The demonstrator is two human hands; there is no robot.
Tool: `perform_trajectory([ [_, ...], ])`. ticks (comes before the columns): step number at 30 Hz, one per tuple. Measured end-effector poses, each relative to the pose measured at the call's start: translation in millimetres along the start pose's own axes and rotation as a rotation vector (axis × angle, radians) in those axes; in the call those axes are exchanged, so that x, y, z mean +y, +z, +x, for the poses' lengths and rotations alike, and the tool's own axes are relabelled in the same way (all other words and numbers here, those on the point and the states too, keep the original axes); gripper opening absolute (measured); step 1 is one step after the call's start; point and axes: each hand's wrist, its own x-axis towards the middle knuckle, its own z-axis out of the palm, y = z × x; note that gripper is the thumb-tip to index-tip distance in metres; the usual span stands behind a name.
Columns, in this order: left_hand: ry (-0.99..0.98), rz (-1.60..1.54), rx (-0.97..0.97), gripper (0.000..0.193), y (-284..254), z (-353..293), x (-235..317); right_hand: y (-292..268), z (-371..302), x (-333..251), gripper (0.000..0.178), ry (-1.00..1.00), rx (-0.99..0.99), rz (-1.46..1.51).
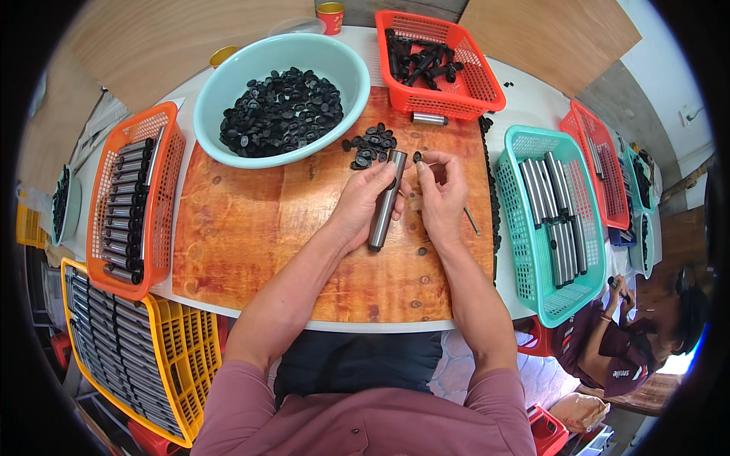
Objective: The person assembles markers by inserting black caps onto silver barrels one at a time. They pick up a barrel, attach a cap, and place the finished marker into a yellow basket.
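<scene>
Bright, even daylight all over, strongest at the far right where the wall washes out almost white. Shadows under the hands are soft, barely there. A little glare runs along the shiny grey metal tube [385, 199]. Centre's sharp; heavy fisheye bending and a black vignette eat the edges

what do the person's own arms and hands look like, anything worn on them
Both hands are bare: no gloves, rings, or watch show on the left hand or the right hand. The forearms are uncovered too. Dusty-pink sleeves end near the elbows, part of the same pink top seen at the lower edge.
</scene>
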Motion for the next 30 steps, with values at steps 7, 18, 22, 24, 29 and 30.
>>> perform_trajectory([
  [7, 0.007, 0.056, 0.038, 0.039, 2.2, -5.2, 6.7, 4.2, -0.9, 8.5, 0.009, -0.006, -0.038, -0.018],
  [18, 0.127, 0.192, 0.024, 0.038, -0.1, -0.7, -2.8, 2.6, 1.4, 10.7, 0.008, 0.022, -0.046, 0.014],
  [22, 0.06, 0.126, -0.009, 0.036, -3.4, -0.6, 0.2, 2.6, 1.9, 9.5, 0.008, 0.009, -0.052, -0.009],
  [24, 0.094, 0.205, 0.011, 0.035, -2.8, -1.8, -0.6, 2.6, 1.6, 10.6, 0.008, -0.012, -0.051, -0.025],
  [29, 0.12, 0.215, 0.019, 0.034, 0.8, -2.0, -0.7, 2.5, 1.8, 11.0, 0.008, 0.024, -0.053, -0.01],
  [30, 0.098, 0.211, 0.015, 0.034, 0.2, -2.4, -0.3, 2.5, 1.7, 10.3, 0.008, 0.02, -0.055, -0.02],
])
